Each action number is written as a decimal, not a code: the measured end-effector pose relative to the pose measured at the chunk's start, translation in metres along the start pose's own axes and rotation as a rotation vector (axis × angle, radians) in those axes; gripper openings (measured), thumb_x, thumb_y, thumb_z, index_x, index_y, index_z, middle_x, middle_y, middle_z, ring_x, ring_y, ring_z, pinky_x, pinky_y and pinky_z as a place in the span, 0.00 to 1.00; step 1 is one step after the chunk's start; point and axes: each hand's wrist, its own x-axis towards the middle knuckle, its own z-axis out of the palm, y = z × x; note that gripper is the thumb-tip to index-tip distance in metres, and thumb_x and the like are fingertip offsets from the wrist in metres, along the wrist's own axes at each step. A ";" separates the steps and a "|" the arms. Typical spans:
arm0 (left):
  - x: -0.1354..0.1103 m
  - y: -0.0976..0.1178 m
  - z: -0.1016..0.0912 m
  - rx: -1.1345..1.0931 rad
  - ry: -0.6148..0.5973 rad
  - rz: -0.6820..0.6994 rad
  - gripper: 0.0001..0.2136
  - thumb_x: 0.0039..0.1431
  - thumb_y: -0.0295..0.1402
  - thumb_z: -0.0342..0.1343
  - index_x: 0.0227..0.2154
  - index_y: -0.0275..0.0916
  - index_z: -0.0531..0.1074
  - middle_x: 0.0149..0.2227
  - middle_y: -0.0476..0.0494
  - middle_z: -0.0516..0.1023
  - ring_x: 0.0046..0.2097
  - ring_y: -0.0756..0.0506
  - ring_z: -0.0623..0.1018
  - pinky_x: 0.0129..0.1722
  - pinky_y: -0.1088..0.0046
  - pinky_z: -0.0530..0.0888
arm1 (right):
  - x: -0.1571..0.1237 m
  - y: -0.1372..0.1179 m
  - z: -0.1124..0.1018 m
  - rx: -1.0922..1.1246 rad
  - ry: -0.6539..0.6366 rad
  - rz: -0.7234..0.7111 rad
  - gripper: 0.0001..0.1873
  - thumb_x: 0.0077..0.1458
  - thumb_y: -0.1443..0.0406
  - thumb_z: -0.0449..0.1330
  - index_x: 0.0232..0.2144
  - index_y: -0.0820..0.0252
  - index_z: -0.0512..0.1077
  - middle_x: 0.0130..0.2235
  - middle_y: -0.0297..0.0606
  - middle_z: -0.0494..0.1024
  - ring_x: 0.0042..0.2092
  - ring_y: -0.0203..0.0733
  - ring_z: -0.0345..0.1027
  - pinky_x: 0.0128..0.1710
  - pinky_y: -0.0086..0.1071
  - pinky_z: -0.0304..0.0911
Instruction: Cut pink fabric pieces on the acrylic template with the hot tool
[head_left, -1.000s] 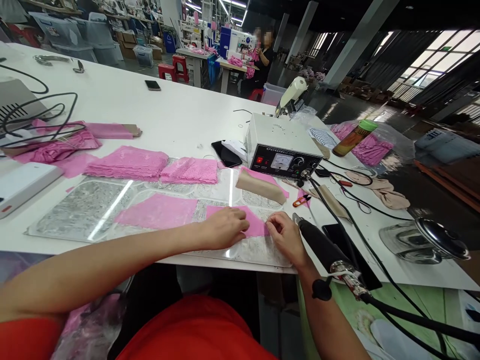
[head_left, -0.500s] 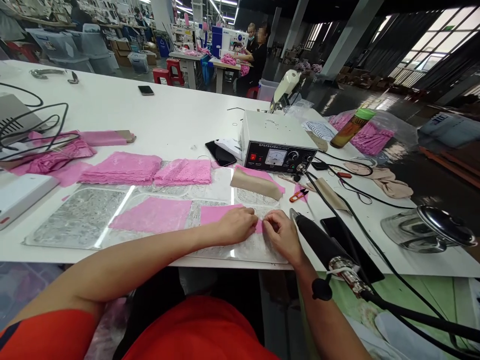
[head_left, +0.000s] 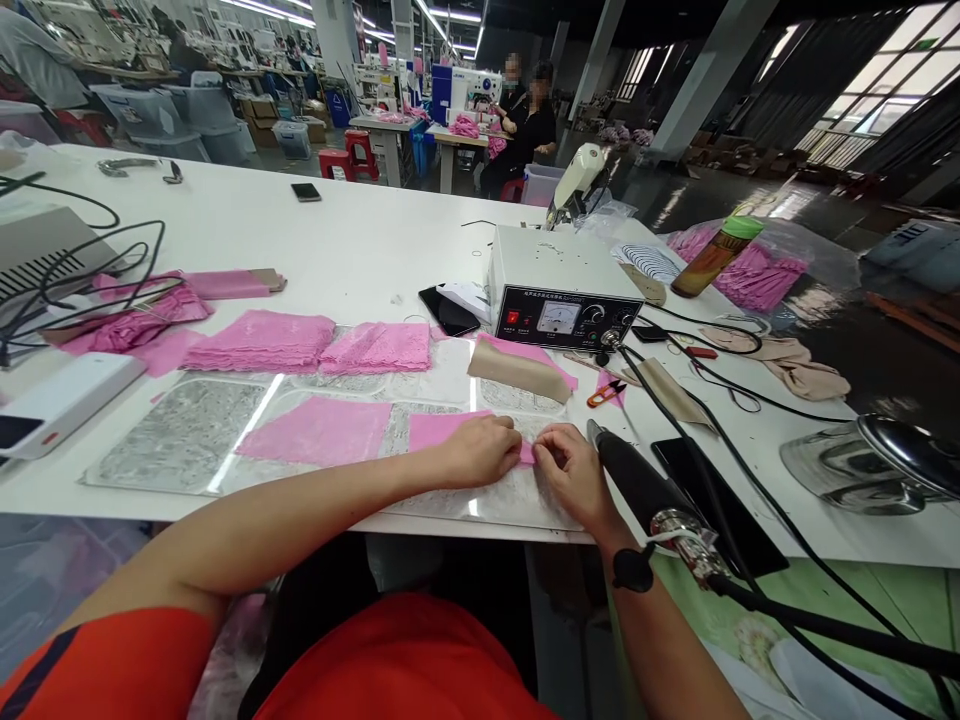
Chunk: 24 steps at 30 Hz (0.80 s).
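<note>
A small pink fabric piece (head_left: 431, 430) lies on the clear patterned mat (head_left: 187, 440) at the table's near edge. My left hand (head_left: 480, 452) rests curled on its right end. My right hand (head_left: 571, 472) pinches the same end of the fabric from the right, and the two hands almost touch. Left of them a larger pink lace piece (head_left: 319, 432) lies flat on the mat. Just right of my right hand lies a black handheld tool (head_left: 637, 485) with a metal collar and a thick cable.
A white control box (head_left: 562, 290) with a meter stands behind the hands. Stacks of pink lace (head_left: 300, 345), a beige folded piece (head_left: 517, 372), orange snips (head_left: 604, 395), a phone (head_left: 450, 312), an iron (head_left: 870, 465) and cables lie around. People sit at sewing machines far behind.
My hands have drawn together over the right end of the small pink piece, covering more of it. The view has shifted slightly.
</note>
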 end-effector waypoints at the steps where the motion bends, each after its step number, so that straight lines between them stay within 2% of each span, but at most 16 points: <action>1: 0.000 0.000 -0.001 -0.012 0.000 -0.002 0.09 0.62 0.28 0.51 0.32 0.36 0.76 0.36 0.42 0.76 0.39 0.44 0.77 0.38 0.71 0.71 | 0.000 0.000 0.000 -0.002 -0.001 0.000 0.07 0.55 0.65 0.55 0.25 0.58 0.69 0.34 0.38 0.72 0.36 0.39 0.67 0.35 0.33 0.63; 15: 0.001 -0.002 -0.001 -0.230 0.065 -0.081 0.08 0.51 0.25 0.53 0.23 0.36 0.77 0.28 0.46 0.75 0.29 0.48 0.71 0.29 0.75 0.63 | -0.002 0.006 0.000 0.007 0.013 -0.034 0.08 0.56 0.66 0.54 0.29 0.58 0.74 0.37 0.40 0.75 0.40 0.39 0.70 0.40 0.34 0.67; 20: 0.003 -0.004 0.000 -0.371 0.117 -0.119 0.08 0.48 0.23 0.53 0.20 0.35 0.75 0.25 0.47 0.75 0.27 0.49 0.70 0.27 0.75 0.61 | -0.002 0.005 -0.002 -0.013 0.007 -0.041 0.08 0.57 0.66 0.54 0.30 0.58 0.74 0.39 0.40 0.75 0.41 0.40 0.71 0.40 0.34 0.68; 24: 0.003 -0.006 -0.007 -0.536 0.165 -0.170 0.07 0.47 0.23 0.52 0.19 0.36 0.73 0.21 0.51 0.72 0.26 0.50 0.69 0.26 0.76 0.62 | -0.004 0.006 0.000 -0.071 0.007 -0.083 0.06 0.54 0.65 0.58 0.33 0.58 0.74 0.42 0.42 0.75 0.44 0.43 0.70 0.41 0.36 0.68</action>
